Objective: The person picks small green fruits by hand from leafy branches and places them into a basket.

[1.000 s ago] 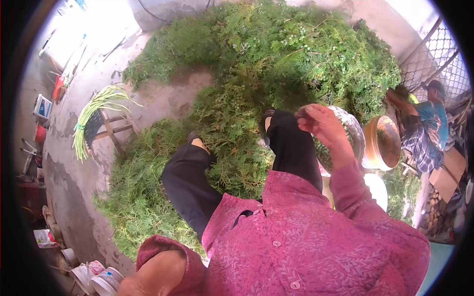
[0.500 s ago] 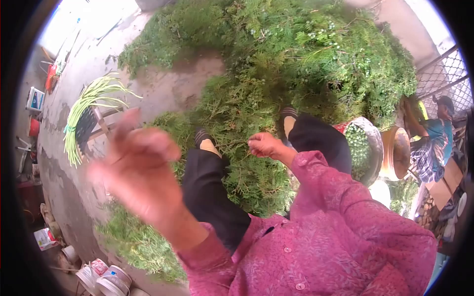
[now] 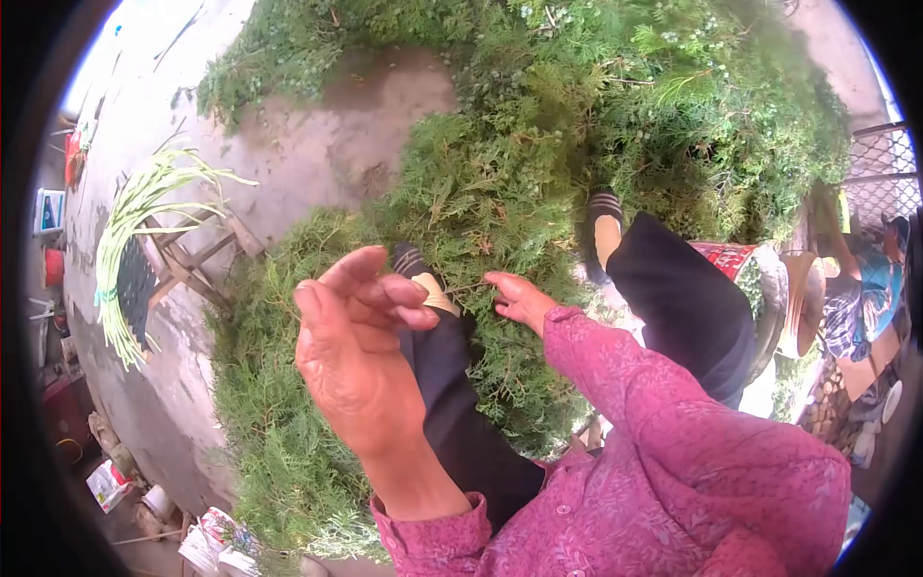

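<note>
Hovering nearest, the bare left hand [image 3: 354, 365] curls loosely, grip half-parted around nothing visible; beyond, the bare right hand [image 3: 524, 300] bunches its fingertips at a thin brown twig [image 3: 466, 287], hold unclear, over feathery green conifer branches [image 3: 481, 207] heaped on grey floor [image 3: 317, 144].

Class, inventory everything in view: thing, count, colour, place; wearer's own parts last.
branches: uncounted, green, on floor
stool: one, brown, left
stems: one bundle, pale green, over stool
buckets: two, red and tan, right
fence: one, grey, upper right
other person: one, blue top, right
clutter: uncounted, mixed colours, left edge
left hand: one, pink cuff, centre left
right hand: one, pink cuff, centre
shirt: one, pink, lower right
legs: two, black trousers, centre
shoes: two, dark, centre
</note>
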A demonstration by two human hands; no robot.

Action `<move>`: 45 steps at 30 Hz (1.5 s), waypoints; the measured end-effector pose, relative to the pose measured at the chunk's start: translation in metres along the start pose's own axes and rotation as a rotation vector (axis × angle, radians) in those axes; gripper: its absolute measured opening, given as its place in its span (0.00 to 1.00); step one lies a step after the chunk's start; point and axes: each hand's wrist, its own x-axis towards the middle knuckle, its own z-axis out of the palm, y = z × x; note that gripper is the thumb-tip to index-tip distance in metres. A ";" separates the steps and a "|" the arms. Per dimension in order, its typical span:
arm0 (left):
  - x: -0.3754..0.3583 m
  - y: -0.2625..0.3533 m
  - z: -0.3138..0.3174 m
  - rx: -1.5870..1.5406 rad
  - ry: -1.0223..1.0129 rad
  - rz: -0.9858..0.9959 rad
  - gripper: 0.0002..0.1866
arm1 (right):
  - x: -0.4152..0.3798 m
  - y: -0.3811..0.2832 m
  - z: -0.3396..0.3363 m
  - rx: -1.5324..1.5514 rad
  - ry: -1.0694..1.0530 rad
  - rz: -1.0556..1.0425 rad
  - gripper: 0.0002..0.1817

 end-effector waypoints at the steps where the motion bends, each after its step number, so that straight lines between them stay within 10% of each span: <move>1: 0.001 0.001 -0.001 -0.002 -0.006 -0.003 0.27 | 0.002 0.000 -0.001 0.044 0.011 -0.052 0.23; 12: -0.003 -0.006 -0.008 -0.042 -0.060 0.008 0.20 | -0.139 -0.055 -0.027 -0.046 -0.296 -0.367 0.11; 25: -0.008 -0.069 0.045 0.104 -0.325 -0.240 0.28 | -0.279 -0.095 0.016 -1.006 -0.061 -1.847 0.12; 33: 0.005 -0.058 0.056 -0.241 -0.236 -0.320 0.13 | -0.283 -0.129 0.001 -0.913 -0.414 -1.794 0.17; 38: -0.001 -0.064 0.069 -0.296 -0.435 -0.274 0.13 | -0.281 -0.136 -0.006 -0.922 -0.168 -1.866 0.22; 45: 0.021 -0.084 0.042 -0.351 -0.216 -0.454 0.06 | -0.281 -0.133 -0.011 -0.911 -0.302 -1.923 0.19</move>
